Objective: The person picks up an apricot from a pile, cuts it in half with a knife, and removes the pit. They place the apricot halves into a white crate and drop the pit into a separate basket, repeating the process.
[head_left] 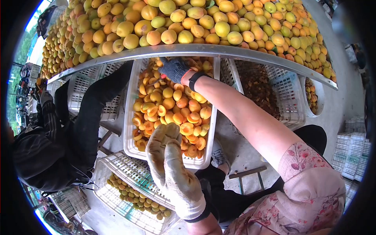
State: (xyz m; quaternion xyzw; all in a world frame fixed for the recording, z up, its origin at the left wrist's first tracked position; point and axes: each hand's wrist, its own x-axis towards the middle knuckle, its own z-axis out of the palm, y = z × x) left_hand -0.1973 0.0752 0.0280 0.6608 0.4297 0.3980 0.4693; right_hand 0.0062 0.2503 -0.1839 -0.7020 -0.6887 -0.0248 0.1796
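Note:
My left hand (pixel 172 168), in a stained white glove, is raised over the near end of a white crate (pixel 128 117). Its fingers point up, thumb apart from them, and nothing shows in its grasp. At the crate's far end, just under the metal table edge, my right hand (pixel 174 70) wears a dark glove and bends over the fruit. Its fingers curl around a thin tool with a red part (pixel 163 76), mostly hidden by the glove. Halved and whole apricots (pixel 168 103) fill the crate, many halves with the cut side up.
Whole apricots (pixel 176 23) are heaped on a metal-edged table (pixel 196 49) above the crate. On the right stands a basket of brown pits (pixel 256 86). A basket of greenish-yellow fruit (pixel 137 197) sits at lower left. Another person in black (pixel 43 152) sits at left.

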